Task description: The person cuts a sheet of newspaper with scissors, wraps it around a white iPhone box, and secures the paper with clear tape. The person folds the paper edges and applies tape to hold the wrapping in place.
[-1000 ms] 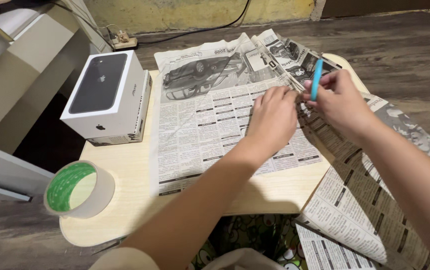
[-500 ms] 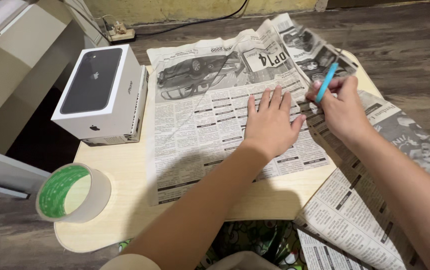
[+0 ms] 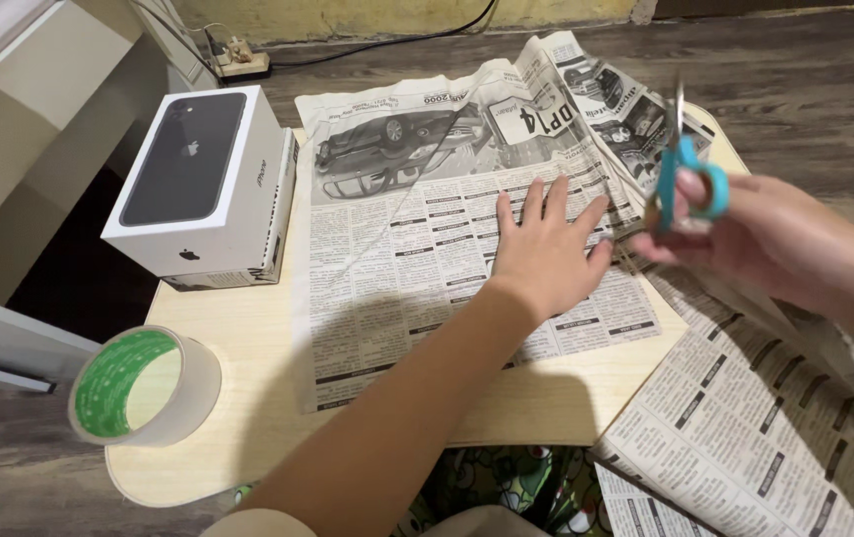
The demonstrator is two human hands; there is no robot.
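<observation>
Both forearms come into view bare from wrist to elbow, with no watch, bracelet or ring visible on either. The left hand (image 3: 546, 254) shows short, unpainted nails on its four fingers and thumb. The right hand (image 3: 745, 234) is partly blurred, so its nails cannot be made out. At the bottom edge of the view, a bit of pale cream cloth shows near the left elbow, and below it a green garment printed with cartoon figures.

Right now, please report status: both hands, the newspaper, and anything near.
Left hand flat on newspaper, fingers spread. Right hand raised, gripping blue scissors. Phone box and tape roll beside the sheet, apart.
</observation>
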